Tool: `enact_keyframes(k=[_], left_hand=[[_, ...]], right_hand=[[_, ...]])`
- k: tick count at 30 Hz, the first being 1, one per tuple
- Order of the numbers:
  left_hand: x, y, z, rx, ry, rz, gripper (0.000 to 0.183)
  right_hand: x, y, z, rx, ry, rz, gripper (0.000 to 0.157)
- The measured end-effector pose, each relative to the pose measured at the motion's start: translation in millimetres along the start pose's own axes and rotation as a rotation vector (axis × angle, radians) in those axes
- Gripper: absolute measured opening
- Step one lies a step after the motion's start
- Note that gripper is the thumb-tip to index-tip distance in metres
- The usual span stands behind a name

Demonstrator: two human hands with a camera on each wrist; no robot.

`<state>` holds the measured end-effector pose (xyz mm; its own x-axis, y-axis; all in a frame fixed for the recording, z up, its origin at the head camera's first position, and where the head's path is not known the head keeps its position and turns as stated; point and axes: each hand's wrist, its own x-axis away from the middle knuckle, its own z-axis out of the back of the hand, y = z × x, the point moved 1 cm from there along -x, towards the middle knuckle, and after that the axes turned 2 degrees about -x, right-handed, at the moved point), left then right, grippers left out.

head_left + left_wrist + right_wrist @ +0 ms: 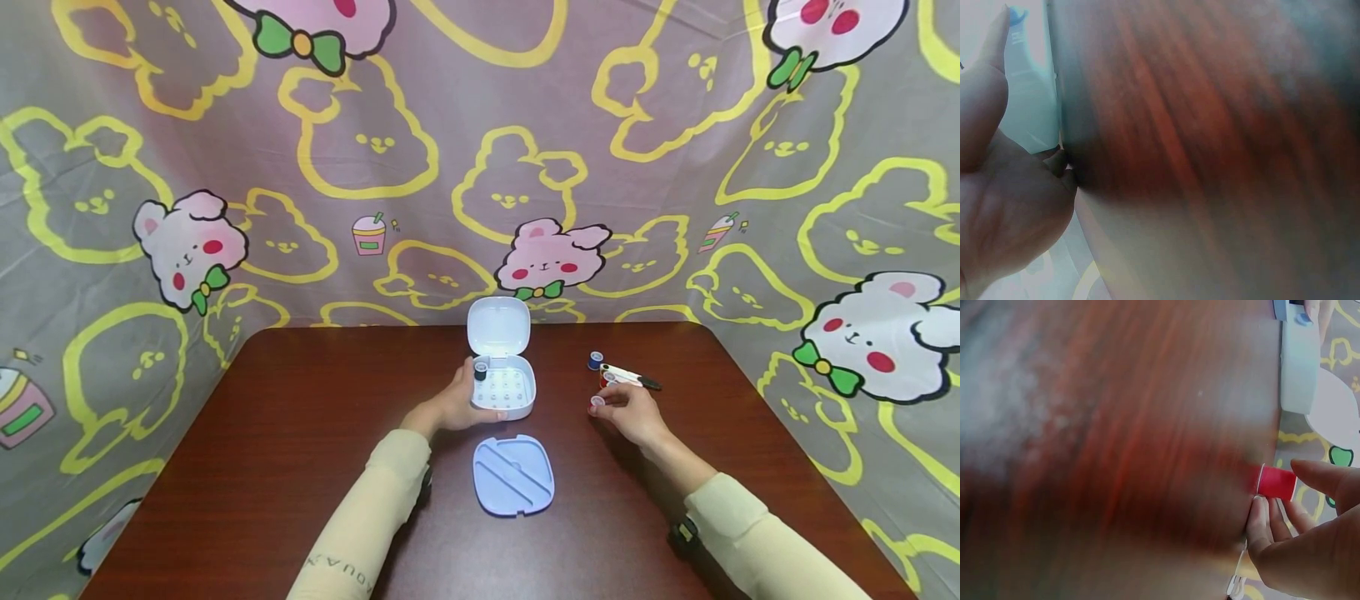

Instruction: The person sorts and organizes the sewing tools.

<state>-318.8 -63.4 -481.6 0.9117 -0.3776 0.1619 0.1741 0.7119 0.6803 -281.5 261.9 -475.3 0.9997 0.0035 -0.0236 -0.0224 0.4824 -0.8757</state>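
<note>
- Red thread spool point(1277, 482), bright with pale rims, was over the counter point(262, 433), right of the white sewing box point(519, 412).
- Right grip point(633, 412) pinched the spool; left grip point(456, 402) was clamped on the box.
- Lettering on the left sleeve point(352, 542) was unclear.

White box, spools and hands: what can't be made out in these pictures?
Left hand: in the head view, some fingers are hidden by the white box.
White box: in the left wrist view, cut off by the left edge; its inside doesn't show.
Standing red spool: in the head view, partly hidden by the right hand.
White-handled tool: in the head view, too small to tell its exact type.
Tabletop: blurred in the left wrist view.
</note>
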Motion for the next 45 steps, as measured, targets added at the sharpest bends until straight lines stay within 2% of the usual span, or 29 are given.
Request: enact_keyframes(k=[11,19,24,32,45], left_hand=[[0.0,-0.2,0.1,0.006,-0.005,0.003,0.13],[1.2,-0.9,-0.2,0.003,0.0,-0.009,0.13],[2.1,-0.2,1.0,0.001,0.002,-0.023,0.13],[0.6,-1.5,1.8,-0.007,-0.005,-0.005,0.131],[-0.5,-1.9,0.0,-0.007,-0.007,-0.012,0.132]], right_hand=[[-1,-2,-3.9,0.055,0.035,0.022,0.024],[-2,-4,-6.5,0.033,0.027,-0.002,0.021],[-4,-4,-8.5,0.033,0.03,0.013,0.019],[-6,-7,-12.6,0.027,0.011,0.032,0.021],[-10,-21,-20.5,-0.001,-0.006,0.071,0.02]])
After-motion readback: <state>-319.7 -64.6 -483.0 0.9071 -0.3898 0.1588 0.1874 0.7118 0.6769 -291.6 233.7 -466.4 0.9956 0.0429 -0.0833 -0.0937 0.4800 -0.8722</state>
